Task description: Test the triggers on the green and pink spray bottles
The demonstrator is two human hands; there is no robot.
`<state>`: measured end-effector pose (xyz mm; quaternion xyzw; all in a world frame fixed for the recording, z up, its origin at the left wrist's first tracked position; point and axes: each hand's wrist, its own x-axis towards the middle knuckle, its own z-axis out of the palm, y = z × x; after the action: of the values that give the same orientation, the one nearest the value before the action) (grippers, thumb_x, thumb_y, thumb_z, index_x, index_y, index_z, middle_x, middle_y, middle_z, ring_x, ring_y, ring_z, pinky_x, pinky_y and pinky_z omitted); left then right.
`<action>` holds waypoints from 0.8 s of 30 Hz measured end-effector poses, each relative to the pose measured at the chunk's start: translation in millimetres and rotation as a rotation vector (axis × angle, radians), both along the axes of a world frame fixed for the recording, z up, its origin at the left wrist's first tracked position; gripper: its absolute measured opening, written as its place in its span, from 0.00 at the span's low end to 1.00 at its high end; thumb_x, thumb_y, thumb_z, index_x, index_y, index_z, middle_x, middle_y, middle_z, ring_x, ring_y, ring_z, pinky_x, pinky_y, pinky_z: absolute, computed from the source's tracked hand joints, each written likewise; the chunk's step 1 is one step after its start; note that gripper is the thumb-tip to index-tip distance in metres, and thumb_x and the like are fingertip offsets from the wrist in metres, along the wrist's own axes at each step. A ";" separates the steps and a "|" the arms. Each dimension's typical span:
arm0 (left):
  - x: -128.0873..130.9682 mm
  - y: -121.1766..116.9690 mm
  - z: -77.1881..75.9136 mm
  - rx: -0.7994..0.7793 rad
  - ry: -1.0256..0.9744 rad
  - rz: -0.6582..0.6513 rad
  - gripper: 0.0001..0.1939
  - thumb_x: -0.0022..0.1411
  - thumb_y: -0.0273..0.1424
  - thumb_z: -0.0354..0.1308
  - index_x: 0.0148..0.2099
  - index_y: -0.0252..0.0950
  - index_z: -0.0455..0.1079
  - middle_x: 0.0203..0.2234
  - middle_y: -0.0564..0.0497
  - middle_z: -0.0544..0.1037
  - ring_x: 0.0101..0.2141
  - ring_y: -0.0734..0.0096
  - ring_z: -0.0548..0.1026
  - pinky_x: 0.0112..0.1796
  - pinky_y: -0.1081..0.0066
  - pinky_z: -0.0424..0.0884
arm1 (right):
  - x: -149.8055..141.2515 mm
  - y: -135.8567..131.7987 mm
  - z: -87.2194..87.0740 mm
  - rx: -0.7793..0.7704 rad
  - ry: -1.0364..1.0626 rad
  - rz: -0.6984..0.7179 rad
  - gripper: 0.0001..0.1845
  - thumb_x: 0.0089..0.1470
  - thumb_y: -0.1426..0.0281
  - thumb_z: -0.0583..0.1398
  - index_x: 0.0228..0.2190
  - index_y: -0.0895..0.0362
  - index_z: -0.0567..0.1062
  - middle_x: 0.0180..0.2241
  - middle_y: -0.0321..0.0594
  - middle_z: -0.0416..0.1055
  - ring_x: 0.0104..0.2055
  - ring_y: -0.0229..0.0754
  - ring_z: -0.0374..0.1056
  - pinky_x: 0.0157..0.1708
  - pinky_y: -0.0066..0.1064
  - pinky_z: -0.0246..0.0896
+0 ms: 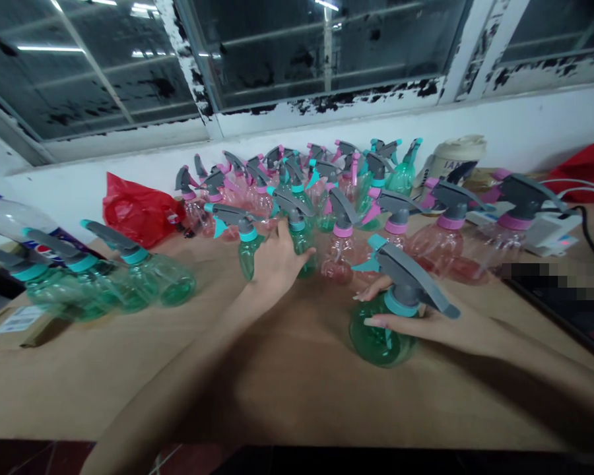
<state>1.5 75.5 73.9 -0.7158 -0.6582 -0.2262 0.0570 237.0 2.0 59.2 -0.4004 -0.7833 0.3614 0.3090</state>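
A wood-toned tabletop (pixel 287 396) runs across the view, with reddish floor tiles (pixel 34 458) below its near edge. Behind it rises a white wall (pixel 317 128) under dark windows (pixel 327 53); black patches mark the frames, and bright strip lights show in the glass.

At the left are a clear plastic bottle with a blue cap (pixel 10 218), a red plastic bag (pixel 133 211) and a flat cardboard piece (pixel 39 330). At the right are another red bag (pixel 581 171), a white power block (pixel 552 231) with cables, and a dark flat device (pixel 564 310). A lettered tub (pixel 458 155) stands by the wall.

A row of green bottles (pixel 138 284), with 3 spray heads showing, stands left of the hands. 4 pink bottles (pixel 435 247) form a row at the right, partly blocking a crowded back group (pixel 264 185), too blurred to count.

The right hand (pixel 443 326) pinches a green spray bottle (pixel 376 340) below its teal collar, between thumb and fingers, near the front. The left hand (pixel 276 260) covers part of 2 green sprayers (pixel 297 204), thumb spread from the index finger; whether it grips, I cannot tell.
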 end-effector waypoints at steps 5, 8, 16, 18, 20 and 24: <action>-3.9 -9.5 3.2 -0.005 0.044 0.011 0.39 0.56 0.41 0.64 0.61 0.29 0.52 0.44 0.33 0.74 0.41 0.40 0.76 0.37 0.54 0.71 | -0.2 2.8 3.1 0.007 0.012 0.026 0.19 0.45 0.60 0.66 0.40 0.50 0.73 0.42 0.38 0.73 0.47 0.49 0.69 0.49 0.43 0.64; -4.5 -12.8 5.0 -0.016 0.059 0.027 0.40 0.56 0.41 0.64 0.62 0.27 0.51 0.41 0.33 0.75 0.39 0.40 0.76 0.36 0.54 0.72 | -0.8 6.5 2.4 -0.012 0.046 0.079 0.24 0.42 0.61 0.67 0.42 0.50 0.71 0.45 0.38 0.72 0.50 0.50 0.67 0.50 0.42 0.64; -5.9 -22.2 9.4 -0.038 0.053 0.023 0.41 0.55 0.41 0.64 0.62 0.26 0.51 0.48 0.30 0.71 0.42 0.38 0.75 0.39 0.53 0.71 | -8.4 7.3 8.3 -0.048 0.125 -0.129 0.31 0.41 0.56 0.66 0.43 0.51 0.59 0.39 0.41 0.73 0.37 0.50 0.72 0.36 0.41 0.67; -7.0 -23.6 9.0 -0.040 0.060 0.019 0.40 0.56 0.41 0.64 0.62 0.27 0.52 0.48 0.31 0.71 0.43 0.39 0.75 0.40 0.54 0.71 | -10.3 6.6 9.7 -0.020 0.131 -0.147 0.36 0.41 0.54 0.66 0.47 0.50 0.56 0.38 0.41 0.72 0.39 0.51 0.71 0.35 0.42 0.67; -9.3 -25.4 8.1 -0.039 0.038 0.000 0.38 0.56 0.41 0.64 0.61 0.29 0.53 0.48 0.33 0.72 0.44 0.41 0.74 0.41 0.54 0.71 | -11.6 6.2 12.0 0.044 0.091 -0.154 0.38 0.42 0.53 0.65 0.50 0.49 0.55 0.42 0.42 0.70 0.44 0.54 0.68 0.39 0.45 0.66; -18.6 -40.0 7.6 0.043 -0.053 -0.103 0.36 0.58 0.40 0.62 0.63 0.35 0.51 0.50 0.38 0.71 0.48 0.46 0.72 0.43 0.55 0.70 | -13.9 5.8 20.6 0.184 0.023 -0.150 0.30 0.47 0.52 0.62 0.49 0.47 0.62 0.47 0.43 0.64 0.50 0.58 0.61 0.47 0.52 0.59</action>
<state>-17.1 35.6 81.5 -0.7411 -0.6167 -0.2618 0.0434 223.1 7.9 79.8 -0.4237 -0.7775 0.2681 0.3796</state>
